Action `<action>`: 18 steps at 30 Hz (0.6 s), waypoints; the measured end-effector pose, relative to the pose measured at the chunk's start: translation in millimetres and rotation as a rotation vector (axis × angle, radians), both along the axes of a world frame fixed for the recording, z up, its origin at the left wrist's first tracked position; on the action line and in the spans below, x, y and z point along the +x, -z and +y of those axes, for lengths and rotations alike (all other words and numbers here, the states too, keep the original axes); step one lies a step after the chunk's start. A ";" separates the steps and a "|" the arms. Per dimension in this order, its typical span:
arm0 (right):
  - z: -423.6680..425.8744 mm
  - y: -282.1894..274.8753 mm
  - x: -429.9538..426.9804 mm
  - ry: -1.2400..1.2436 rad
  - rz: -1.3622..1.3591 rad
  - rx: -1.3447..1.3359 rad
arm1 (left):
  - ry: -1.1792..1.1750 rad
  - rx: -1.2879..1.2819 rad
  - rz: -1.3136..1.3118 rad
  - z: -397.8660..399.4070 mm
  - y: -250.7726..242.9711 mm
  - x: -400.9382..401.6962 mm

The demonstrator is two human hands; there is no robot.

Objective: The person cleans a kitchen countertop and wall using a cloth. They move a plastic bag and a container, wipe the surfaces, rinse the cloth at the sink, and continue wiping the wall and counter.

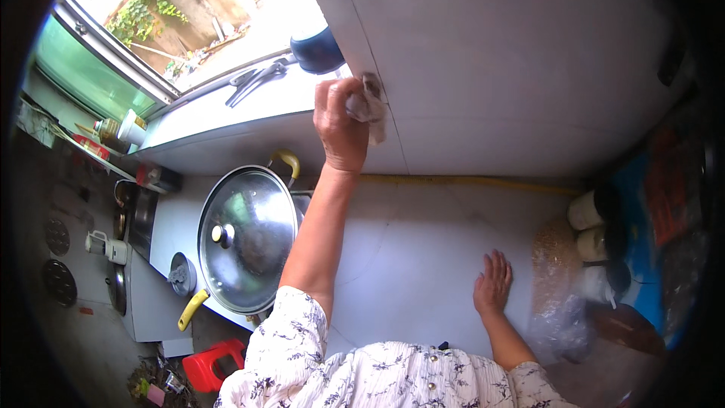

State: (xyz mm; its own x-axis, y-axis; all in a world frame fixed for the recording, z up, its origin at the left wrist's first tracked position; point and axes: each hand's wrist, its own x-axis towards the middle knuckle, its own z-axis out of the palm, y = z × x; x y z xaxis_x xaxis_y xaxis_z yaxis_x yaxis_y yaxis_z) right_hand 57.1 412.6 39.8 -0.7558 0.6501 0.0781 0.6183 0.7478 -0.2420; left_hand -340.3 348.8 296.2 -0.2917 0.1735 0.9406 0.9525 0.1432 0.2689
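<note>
My left hand (341, 122) is raised and grips a crumpled, damp-looking cloth (371, 116) against the tiled wall (481, 68), beside a vertical tile joint and the end of the window sill. My right hand (493, 284) rests palm down on the pale countertop (419, 260), fingers stretched out and nothing held. Left of my left forearm sits a large wok with a glass lid (249, 238) and yellow handles. Close by my left hand, a dark blue rounded container (318, 51) stands on the sill (226, 113).
Dark-handled tools (255, 82) lie on the sill below the open window (192, 28). A grey bowl (182, 275) holds a scouring pad. Lidded jars (589, 209) and a plastic bag of grains (558, 260) line the right. A yellow hose (453, 180) follows the wall's foot.
</note>
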 end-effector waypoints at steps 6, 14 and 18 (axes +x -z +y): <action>-0.6 1.1 3.0 -0.006 -0.013 0.046 | -0.007 0.106 0.109 8.8 -43.0 3.1; -2.0 -0.9 3.6 -0.018 0.017 0.044 | -0.077 -0.067 -0.014 0.4 27.1 13.8; -2.1 -1.9 3.1 -0.015 0.012 0.008 | -0.099 -0.172 -0.008 -6.1 12.5 14.5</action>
